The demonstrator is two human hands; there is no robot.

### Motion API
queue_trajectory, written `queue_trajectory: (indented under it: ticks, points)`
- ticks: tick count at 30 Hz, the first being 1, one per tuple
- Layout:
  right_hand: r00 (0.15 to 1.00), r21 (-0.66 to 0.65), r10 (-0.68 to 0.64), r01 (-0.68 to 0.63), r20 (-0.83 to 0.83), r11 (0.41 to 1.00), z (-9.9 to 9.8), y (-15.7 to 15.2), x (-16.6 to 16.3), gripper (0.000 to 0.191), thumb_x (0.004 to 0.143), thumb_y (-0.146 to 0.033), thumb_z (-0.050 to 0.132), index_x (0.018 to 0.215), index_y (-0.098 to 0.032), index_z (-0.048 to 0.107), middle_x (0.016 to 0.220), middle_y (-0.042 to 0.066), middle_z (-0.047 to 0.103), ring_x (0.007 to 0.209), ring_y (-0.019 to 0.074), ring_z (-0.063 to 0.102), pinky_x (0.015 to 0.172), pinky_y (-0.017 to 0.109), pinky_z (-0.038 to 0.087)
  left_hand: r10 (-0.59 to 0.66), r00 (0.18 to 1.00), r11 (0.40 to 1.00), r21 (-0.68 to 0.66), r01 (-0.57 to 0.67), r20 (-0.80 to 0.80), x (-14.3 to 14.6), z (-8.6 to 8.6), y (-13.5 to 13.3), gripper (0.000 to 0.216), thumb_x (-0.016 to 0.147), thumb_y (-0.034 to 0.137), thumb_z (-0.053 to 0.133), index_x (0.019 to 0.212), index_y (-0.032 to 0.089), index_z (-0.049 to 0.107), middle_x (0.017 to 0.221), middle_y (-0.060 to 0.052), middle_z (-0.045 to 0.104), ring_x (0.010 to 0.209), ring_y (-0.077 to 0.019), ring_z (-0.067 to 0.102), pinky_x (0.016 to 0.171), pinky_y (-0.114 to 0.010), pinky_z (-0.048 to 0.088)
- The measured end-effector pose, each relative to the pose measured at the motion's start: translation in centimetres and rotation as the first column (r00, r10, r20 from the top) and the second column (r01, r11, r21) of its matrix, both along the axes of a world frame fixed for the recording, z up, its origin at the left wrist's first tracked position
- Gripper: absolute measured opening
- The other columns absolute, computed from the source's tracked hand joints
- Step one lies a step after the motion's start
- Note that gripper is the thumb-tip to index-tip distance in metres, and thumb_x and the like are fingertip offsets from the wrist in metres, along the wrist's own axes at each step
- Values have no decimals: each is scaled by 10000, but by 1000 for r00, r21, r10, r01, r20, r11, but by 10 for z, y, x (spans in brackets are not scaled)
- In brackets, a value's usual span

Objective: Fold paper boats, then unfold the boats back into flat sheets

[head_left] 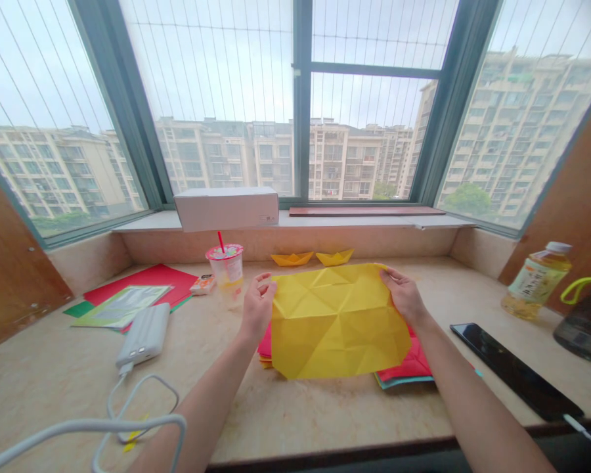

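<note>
A yellow sheet of paper (337,322), crossed by many fold creases, is held up spread out above the counter. My left hand (259,303) pinches its upper left corner. At its upper right corner, my right hand (402,292) grips the edge between thumb and fingers. Behind the sheet lie stacks of coloured paper, partly hidden, with red paper (414,358) showing at the right. Two folded paper boats, an orange-yellow one (292,259) and a yellow one (335,257), stand beyond the sheet near the back wall.
On the left are a white power bank (145,334) with a cable, red paper (170,281) and a green-white packet (121,305). A plastic cup (226,268) with a straw stands behind. A phone (515,371), a drink bottle (536,281) and a dark bottle (588,322) are on the right.
</note>
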State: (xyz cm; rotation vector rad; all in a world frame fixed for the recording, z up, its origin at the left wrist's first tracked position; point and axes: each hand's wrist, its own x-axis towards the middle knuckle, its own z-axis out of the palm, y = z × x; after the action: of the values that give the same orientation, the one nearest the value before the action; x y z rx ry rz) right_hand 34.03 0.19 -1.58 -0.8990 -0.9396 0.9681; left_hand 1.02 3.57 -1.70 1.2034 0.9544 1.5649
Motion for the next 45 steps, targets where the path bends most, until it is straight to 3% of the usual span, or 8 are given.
queue_trajectory:
  ticks: [5, 10, 14, 18, 25, 31, 38, 45]
  points:
    - [986, 53, -160, 162, -51, 985, -4, 7, 8, 435, 672, -463, 808, 1037, -235, 744, 929, 47, 784, 924, 277, 731, 780, 377, 607, -176, 972, 960, -191, 204, 154, 8, 2, -9, 590, 797, 335, 723, 1320, 174, 502, 884, -67, 749, 730, -156, 707, 618, -212, 505]
    - [963, 49, -260, 263, -66, 963, -10, 15, 20, 407, 670, -451, 809, 995, -216, 738, 894, 46, 785, 915, 275, 732, 761, 363, 614, -468, 863, 812, -295, 504, 187, 14, -8, -12, 525, 742, 304, 790, 1218, 155, 625, 962, -125, 758, 857, -231, 732, 699, -272, 559]
    - [965, -19, -247, 246, -94, 969, -11, 18, 25, 392, 662, -410, 810, 997, -226, 720, 867, 30, 785, 852, 261, 743, 723, 348, 617, -577, 803, 746, -305, 592, 148, 14, -15, -11, 579, 671, 303, 850, 1191, 154, 641, 942, -131, 760, 902, -277, 730, 670, -287, 571]
    - [994, -158, 62, -76, -89, 985, -8, 11, 16, 348, 769, -468, 711, 981, -193, 719, 869, 71, 780, 846, 271, 745, 684, 350, 612, -468, 875, 850, -210, 484, 124, 14, -13, -8, 592, 671, 299, 848, 1197, 175, 608, 958, -106, 760, 908, -277, 727, 650, -287, 576]
    - [877, -196, 478, -476, -43, 857, -1, -13, -3, 399, 841, -416, 690, 1173, -199, 646, 953, 72, 758, 638, 161, 699, 466, 215, 521, -234, 968, 969, -66, 240, 86, 10, -9, -3, 409, 765, 307, 751, 1113, 165, 590, 913, -74, 751, 798, -231, 731, 646, -290, 589]
    - [905, -136, 423, -413, 53, 900, -1, -7, 5, 438, 745, -364, 799, 1121, -175, 680, 1033, 91, 755, 776, 194, 728, 665, 267, 572, -117, 980, 987, -131, 96, -163, 7, -14, 0, 286, 806, 337, 688, 1012, 166, 588, 640, -1, 679, 364, -126, 553, 316, -198, 406]
    - [998, -87, 25, -20, 56, 996, -12, 12, 8, 433, 634, -446, 849, 970, -195, 741, 866, 73, 780, 752, 269, 731, 652, 364, 587, -49, 957, 989, -150, 5, -287, 10, -10, -5, 170, 875, 301, 603, 989, 178, 577, 662, 22, 652, 294, -69, 471, 278, -162, 314]
    - [916, -186, 245, -193, 318, 963, -6, -2, 3, 450, 793, -553, 696, 1042, -178, 693, 732, 34, 741, 439, 104, 608, 355, 174, 368, 49, 978, 987, -138, -78, -204, 7, -7, -4, 163, 878, 268, 634, 1004, 175, 587, 796, -23, 688, 437, -88, 561, 334, -159, 395]
